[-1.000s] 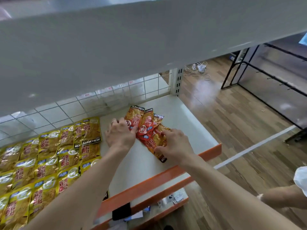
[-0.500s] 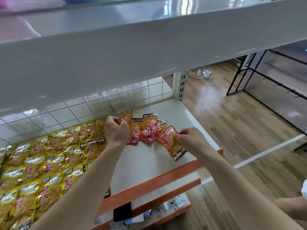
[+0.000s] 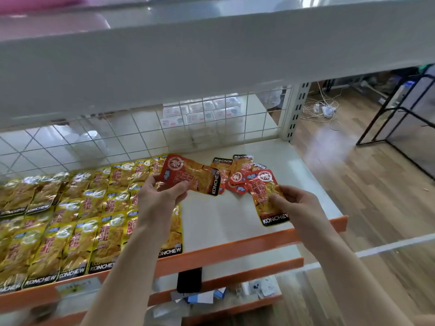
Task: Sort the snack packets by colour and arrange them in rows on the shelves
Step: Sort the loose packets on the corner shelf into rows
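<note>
Several yellow snack packets (image 3: 70,222) lie in rows across the left half of the white shelf (image 3: 221,220). My left hand (image 3: 160,198) grips one red packet (image 3: 193,175), lifted and turned sideways above the shelf. At the right, my right hand (image 3: 299,203) pinches another red packet (image 3: 266,196) by its lower half, upright, just over the shelf's front part. A small heap of red packets (image 3: 235,172) lies between and behind the two, near the shelf's back.
A white upper shelf (image 3: 211,55) overhangs close above. A wire grid (image 3: 141,135) backs the shelf, with an upright post (image 3: 294,114) at its right end. An orange front lip (image 3: 235,248) edges it. Lower shelves hold a black phone (image 3: 189,280). Wood floor lies right.
My left hand has lifted a red packet off the heap and turned it sideways. My right hand has drawn its red packet right and towards me. The view rose slightly.
</note>
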